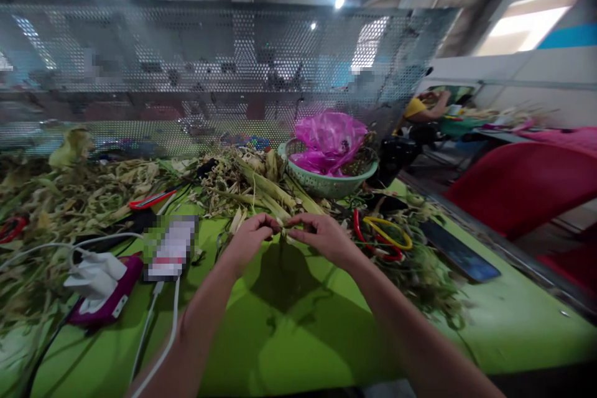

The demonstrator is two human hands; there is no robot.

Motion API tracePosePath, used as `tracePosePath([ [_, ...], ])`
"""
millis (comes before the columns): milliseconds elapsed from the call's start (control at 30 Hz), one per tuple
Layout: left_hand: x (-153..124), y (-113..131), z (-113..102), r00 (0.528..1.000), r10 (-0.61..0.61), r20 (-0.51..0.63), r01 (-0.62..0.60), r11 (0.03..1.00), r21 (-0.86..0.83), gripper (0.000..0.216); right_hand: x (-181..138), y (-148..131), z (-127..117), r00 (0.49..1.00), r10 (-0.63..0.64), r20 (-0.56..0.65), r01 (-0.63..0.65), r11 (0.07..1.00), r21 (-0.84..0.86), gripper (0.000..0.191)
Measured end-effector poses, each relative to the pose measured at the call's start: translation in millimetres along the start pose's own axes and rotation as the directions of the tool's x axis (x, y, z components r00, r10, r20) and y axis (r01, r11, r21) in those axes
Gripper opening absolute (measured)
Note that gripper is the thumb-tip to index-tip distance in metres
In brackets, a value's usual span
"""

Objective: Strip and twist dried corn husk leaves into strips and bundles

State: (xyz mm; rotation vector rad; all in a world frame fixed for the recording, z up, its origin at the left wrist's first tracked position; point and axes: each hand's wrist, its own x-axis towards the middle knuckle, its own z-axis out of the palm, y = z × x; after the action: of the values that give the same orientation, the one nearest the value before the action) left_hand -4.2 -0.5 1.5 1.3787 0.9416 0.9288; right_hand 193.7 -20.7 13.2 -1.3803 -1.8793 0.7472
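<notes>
My left hand (252, 236) and my right hand (321, 235) meet above the green table (298, 323), fingers pinched together. Between the fingertips they hold a small pale plant piece (283, 224), too small to name more closely. Just beyond the hands lies a pile of long pale-green stalks (270, 189) and dried leaf scraps. Both forearms reach in from the bottom edge.
A teal basket (326, 183) with a pink plastic bag (331, 140) stands behind the stalks. Red and yellow scissors (382, 236) and a dark phone (459, 255) lie right. Left are a phone on a cable (170, 249), a white charger (96, 277) and red-handled scissors (152, 199). A perforated metal screen (209, 74) closes the back.
</notes>
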Motion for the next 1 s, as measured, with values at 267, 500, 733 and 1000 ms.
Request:
tracePosePath([
  [267, -6, 6, -2, 0.998, -0.035, 0.046, 0.040, 0.993, -0.115, 0.022, 2, 7, 8, 0.999, -0.038, -0.027, 0.042, 0.990, 0.133, 0.022],
  [500, -8, 5, -3, 0.997, -0.026, 0.076, 0.040, 0.982, -0.183, 0.029, 1, -6, 4, 1.000, 0.010, -0.028, -0.002, 0.963, 0.271, 0.023],
  [733, -2, -4, 0, 0.998, 0.017, 0.061, -0.008, 0.987, -0.158, 0.034, 0, -8, 5, 0.997, 0.079, -0.011, -0.070, 0.931, 0.359, 0.028],
  [1000, -5, 2, 0, 0.991, -0.097, 0.089, 0.115, 0.966, -0.231, 0.038, -2, -7, 4, 0.989, 0.146, 0.006, -0.131, 0.865, 0.484, 0.032],
])
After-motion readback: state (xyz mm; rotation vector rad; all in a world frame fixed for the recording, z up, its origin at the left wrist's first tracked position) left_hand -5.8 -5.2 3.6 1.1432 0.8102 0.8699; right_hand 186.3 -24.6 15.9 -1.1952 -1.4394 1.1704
